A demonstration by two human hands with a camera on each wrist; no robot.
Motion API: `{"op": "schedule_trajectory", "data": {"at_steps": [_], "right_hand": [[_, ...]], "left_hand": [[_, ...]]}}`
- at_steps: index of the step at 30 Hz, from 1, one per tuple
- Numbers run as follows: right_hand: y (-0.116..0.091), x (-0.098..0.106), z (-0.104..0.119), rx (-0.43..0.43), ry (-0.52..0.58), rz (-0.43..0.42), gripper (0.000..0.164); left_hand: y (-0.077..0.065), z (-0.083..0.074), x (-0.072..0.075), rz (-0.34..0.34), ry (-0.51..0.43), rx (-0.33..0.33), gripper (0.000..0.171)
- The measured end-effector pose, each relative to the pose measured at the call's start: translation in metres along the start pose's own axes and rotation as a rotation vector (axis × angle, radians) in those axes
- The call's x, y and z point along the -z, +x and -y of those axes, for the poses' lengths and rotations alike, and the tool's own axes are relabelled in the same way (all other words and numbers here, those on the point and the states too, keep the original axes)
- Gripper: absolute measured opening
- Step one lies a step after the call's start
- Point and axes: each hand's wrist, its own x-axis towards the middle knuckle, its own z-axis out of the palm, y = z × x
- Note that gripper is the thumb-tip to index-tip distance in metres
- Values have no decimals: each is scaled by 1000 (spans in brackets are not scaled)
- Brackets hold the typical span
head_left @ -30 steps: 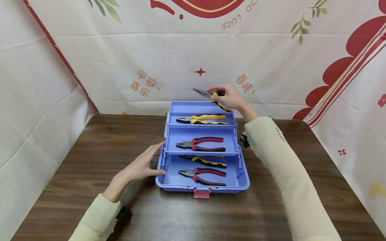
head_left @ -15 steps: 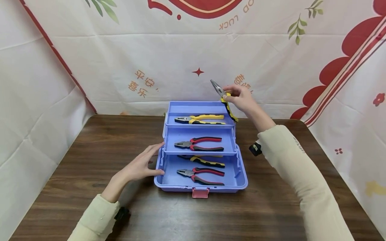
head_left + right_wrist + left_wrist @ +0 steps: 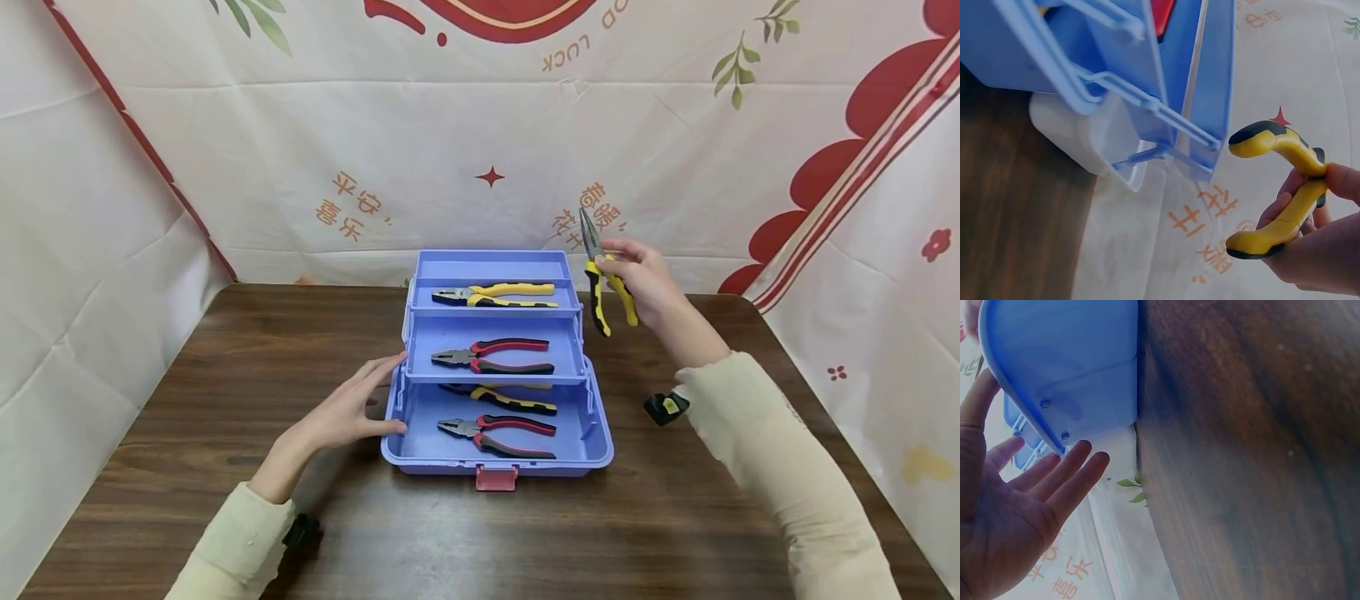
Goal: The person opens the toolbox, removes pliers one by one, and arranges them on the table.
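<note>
My right hand point(image 3: 645, 283) holds yellow-and-black long-nose pliers point(image 3: 592, 242) up in the air, right of the blue toolbox point(image 3: 420, 448). Their nose points up and the handles are spread, as the right wrist view also shows. My left hand point(image 3: 341, 417) is at the toolbox's left side, fingers extended; in the left wrist view the thumb is at the rim of the box wall point(image 3: 1085, 337). Combination pliers lie in the box: yellow-black ones point(image 3: 517, 290) in the top tray, red-black ones point(image 3: 513, 344) in the middle tray, and red-black ones point(image 3: 517, 423) in the bottom.
Partly hidden under the middle tray is another yellow-black pair of pliers point(image 3: 521, 404). A red latch point(image 3: 496, 478) hangs at the box front. A white bin-like part point(image 3: 1079, 137) shows behind the box. Printed cloth point(image 3: 450, 125) rises behind the wooden table point(image 3: 480, 550).
My right hand has carried the long-nose pliers rightward and slightly down, from above the top tray to beside the box, turning their nose upward. My left hand has stayed put.
</note>
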Motion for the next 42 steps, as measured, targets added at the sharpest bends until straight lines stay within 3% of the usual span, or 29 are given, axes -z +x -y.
{"op": "schedule_trajectory", "data": {"at_steps": [7,13,20,26,34,42], "right_hand": [[-15,18,-19,-57,185,9,45],[-27,27,-38,-113,204,-12,48],[-40,31,-68,-178,276,5,21],[-49,30,-96,-239,219,22,20],[-54,29,-127,-281,96,50,49],[-57,30,-143,-279,45,71,51]], "left_hand": [[0,0,1,4,-4,3,89],[0,0,1,7,-7,2,89],[0,1,2,7,0,-10,89],[0,1,2,11,-8,-6,89],[0,1,2,9,-6,-6,89],[0,1,2,10,-8,-10,89]]}}
